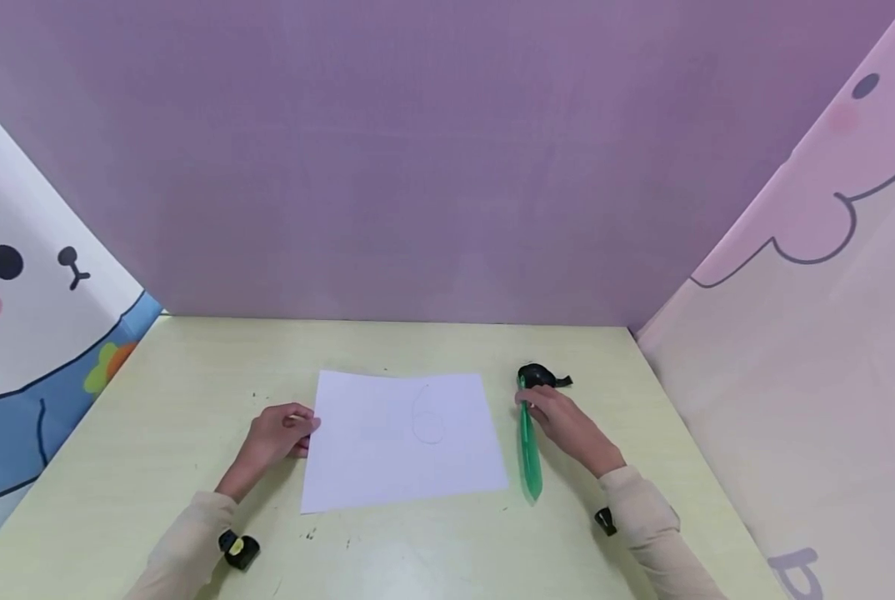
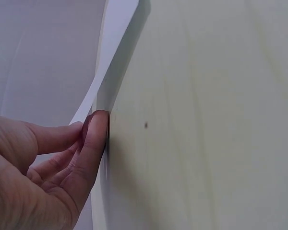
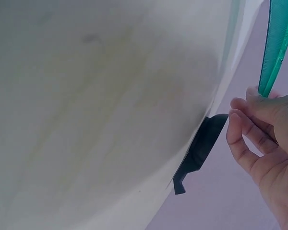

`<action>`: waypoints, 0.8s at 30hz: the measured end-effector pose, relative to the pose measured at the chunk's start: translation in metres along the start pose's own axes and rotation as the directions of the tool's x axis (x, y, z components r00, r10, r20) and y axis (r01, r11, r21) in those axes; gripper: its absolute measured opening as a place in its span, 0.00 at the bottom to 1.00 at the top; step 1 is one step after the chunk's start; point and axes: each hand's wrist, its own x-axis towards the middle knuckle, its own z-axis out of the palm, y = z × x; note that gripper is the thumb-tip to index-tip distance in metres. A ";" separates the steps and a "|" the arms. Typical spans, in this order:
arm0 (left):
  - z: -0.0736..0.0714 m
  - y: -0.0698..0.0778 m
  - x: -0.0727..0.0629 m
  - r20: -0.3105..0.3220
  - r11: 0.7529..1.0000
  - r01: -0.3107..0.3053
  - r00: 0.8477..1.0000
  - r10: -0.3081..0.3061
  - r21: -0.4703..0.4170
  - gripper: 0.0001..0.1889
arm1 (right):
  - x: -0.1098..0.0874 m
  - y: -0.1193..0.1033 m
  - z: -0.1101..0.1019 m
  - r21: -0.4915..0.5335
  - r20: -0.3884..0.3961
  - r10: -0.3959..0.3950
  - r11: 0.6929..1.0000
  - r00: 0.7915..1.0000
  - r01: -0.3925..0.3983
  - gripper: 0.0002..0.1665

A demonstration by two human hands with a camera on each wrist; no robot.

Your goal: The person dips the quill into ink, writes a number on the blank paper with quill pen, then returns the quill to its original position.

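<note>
A white sheet of paper (image 1: 395, 475) lies on the table, with a thin pencil-like outline resembling a 6 on its right half. My left hand (image 1: 278, 432) pinches the sheet's left edge between thumb and fingers; in the left wrist view that edge of the paper (image 2: 117, 28) lifts off the tabletop. My right hand (image 1: 567, 423) pinches a long, translucent green plastic strip (image 1: 528, 454) near its far end, to the right of the paper. Just beyond those fingers sits a black rounded object (image 1: 537, 375) with a short tail, also seen below the strip in the right wrist view.
The pale wooden table (image 1: 192, 375) meets a purple wall (image 1: 417, 167) at the back. Cartoon-printed panels stand at left (image 1: 35, 333) and right (image 1: 807, 333). Small dark marks dot the tabletop.
</note>
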 end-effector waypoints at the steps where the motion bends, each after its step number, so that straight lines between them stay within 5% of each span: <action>1: 0.000 0.000 0.000 -0.001 1.000 0.002 1.000 -0.002 -0.001 0.14 | -0.001 0.000 0.000 -0.008 0.001 -0.002 1.000 1.000 0.002 0.18; 24: -0.001 -0.004 0.000 0.005 0.999 0.035 0.999 -0.035 -0.013 0.13 | -0.014 0.013 -0.004 -0.065 -0.034 0.034 0.997 0.999 -0.036 0.20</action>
